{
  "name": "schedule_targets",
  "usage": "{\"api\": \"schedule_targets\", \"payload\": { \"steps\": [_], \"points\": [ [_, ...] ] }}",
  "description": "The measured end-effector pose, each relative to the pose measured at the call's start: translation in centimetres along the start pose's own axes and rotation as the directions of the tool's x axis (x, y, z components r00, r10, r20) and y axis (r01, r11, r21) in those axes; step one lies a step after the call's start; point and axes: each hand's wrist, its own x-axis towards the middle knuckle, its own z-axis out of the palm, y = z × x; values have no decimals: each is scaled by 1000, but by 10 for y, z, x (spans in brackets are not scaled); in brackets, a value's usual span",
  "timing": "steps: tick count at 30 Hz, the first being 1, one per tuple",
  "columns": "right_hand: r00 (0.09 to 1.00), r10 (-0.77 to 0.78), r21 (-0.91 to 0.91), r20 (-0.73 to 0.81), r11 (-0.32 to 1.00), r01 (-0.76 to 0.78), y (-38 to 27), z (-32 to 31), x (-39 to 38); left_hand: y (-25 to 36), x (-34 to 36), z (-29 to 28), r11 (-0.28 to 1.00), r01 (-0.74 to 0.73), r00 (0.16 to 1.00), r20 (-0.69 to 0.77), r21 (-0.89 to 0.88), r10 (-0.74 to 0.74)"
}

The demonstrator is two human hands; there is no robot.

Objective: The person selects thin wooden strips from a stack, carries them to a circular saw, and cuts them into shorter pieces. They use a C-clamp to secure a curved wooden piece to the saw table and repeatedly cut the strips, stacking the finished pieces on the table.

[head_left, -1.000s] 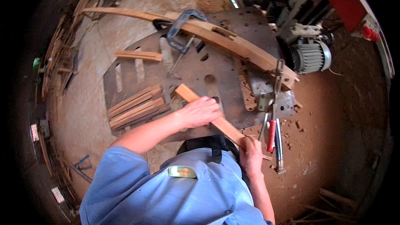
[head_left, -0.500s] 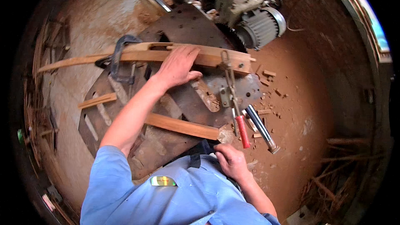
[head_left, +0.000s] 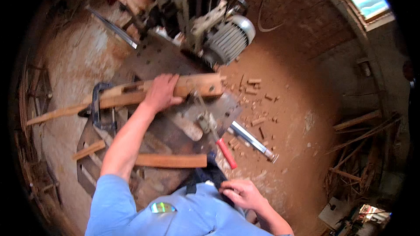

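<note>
My left hand (head_left: pixel 161 94) rests over a long curved wooden piece (head_left: pixel 199 82), fingers across its top and thumb along the near side. A dark C-clamp (head_left: pixel 97 105) grips this piece left of the hand. Just right of the hand, a toggle clamp with a red handle (head_left: pixel 226 153) reaches to the wood's near side. My right hand (head_left: pixel 243 194) is by my waist, its fingers curled; anything inside them is hidden. Between my body and the curved piece, a straight wooden bar (head_left: pixel 173 161) lies across the dark metal table (head_left: pixel 151 63).
Beyond the table stands a machine with a grey finned motor (head_left: pixel 229 39). A shiny metal cylinder (head_left: pixel 251 140) projects at the table's right. Wood offcuts (head_left: pixel 253 81) litter the dusty floor. A short wooden strip (head_left: pixel 89 149) lies at left; scrap wood (head_left: pixel 356 161) is piled at right.
My view has turned, so the table and machine appear farther left and lower. My left hand stays on the curved piece. My right hand remains near my waist.
</note>
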Motion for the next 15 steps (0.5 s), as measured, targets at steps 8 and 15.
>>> {"api": "schedule_targets", "payload": {
  "steps": [8,15],
  "points": [
    [856,-459,-558,-237,786,267,-81,-142,95,7,-1,-10,1000,-31,995,-94,-2,31],
    [491,-726,-834,-481,552,-1,-148,-258,295,17,4,-2,999,20,999,-34,42,-19]
  ]
}}
